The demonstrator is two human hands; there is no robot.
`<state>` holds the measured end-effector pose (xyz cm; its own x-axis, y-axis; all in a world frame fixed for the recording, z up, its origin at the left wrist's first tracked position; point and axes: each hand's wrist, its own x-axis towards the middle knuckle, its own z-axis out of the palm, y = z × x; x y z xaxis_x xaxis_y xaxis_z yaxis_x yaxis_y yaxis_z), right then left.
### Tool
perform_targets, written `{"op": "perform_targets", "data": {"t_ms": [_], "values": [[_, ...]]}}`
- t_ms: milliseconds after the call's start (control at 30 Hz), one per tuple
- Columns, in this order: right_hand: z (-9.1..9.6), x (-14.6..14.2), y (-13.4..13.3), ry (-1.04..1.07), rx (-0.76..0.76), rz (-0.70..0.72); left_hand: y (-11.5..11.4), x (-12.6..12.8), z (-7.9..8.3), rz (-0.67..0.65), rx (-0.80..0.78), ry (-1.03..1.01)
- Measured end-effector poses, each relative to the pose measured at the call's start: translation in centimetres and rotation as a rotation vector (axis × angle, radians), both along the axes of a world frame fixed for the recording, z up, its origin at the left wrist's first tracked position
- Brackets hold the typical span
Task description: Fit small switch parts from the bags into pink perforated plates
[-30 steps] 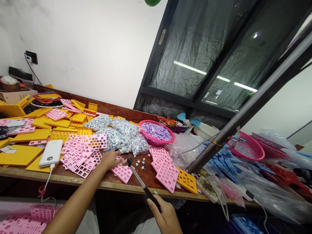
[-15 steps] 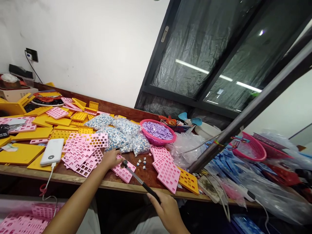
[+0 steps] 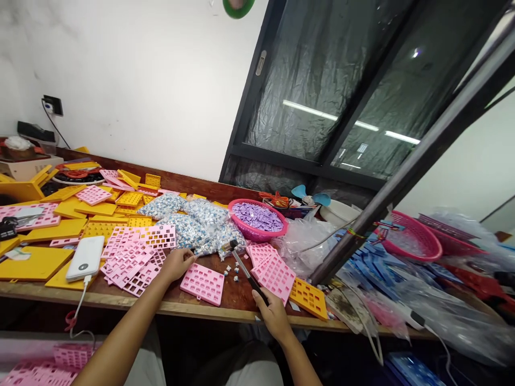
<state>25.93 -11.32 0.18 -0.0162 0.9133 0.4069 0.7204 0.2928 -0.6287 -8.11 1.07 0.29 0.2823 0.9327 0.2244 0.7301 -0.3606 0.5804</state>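
My right hand (image 3: 273, 313) is wrapped round the black grip of a small hammer (image 3: 246, 271). Its shaft is metallic, and the dark head is raised in front of the plastic bags. My left hand (image 3: 179, 264) has its fingers curled together at the upper left corner of a pink plastic tray (image 3: 202, 284); anything between the fingertips is hidden. Rows of square recesses cover the tray, which lies flat near the table edge. Several small white-and-blue pieces (image 3: 236, 271) are scattered just right of it.
Clear bags of white-and-blue pieces (image 3: 187, 230) lie behind. A pink basket (image 3: 257, 236) holds purple pieces. Pink grid plates (image 3: 129, 262) are fanned at left, near a white power bank (image 3: 85, 257). More pink trays (image 3: 277, 276) and a slanting metal post (image 3: 362, 228) are at right.
The hammer has lifted up and right, away from the pink tray. My left hand has drawn back slightly left, and the tray now shows fully and lies turned differently.
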Motion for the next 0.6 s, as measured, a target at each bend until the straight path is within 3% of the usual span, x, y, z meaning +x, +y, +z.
{"op": "perform_targets", "data": {"t_ms": [100, 267, 433, 600], "values": [[1.0, 0.2, -0.4, -0.040, -0.011, 0.029, -1.4, -0.5, 0.3, -0.040, 0.083, -0.020], [2.5, 0.3, -2.8, -0.142, -0.151, 0.123, -2.2, -0.7, -1.1, -0.168, 0.108, 0.025], [1.7, 0.2, -4.2, -0.297, -0.128, 0.133, -1.6, -0.5, -2.0, -0.183, 0.080, 0.080], [1.4, -0.4, -5.2, -0.232, -0.064, 0.091, -1.7, -0.4, -2.1, -0.177, 0.096, 0.150]]}}
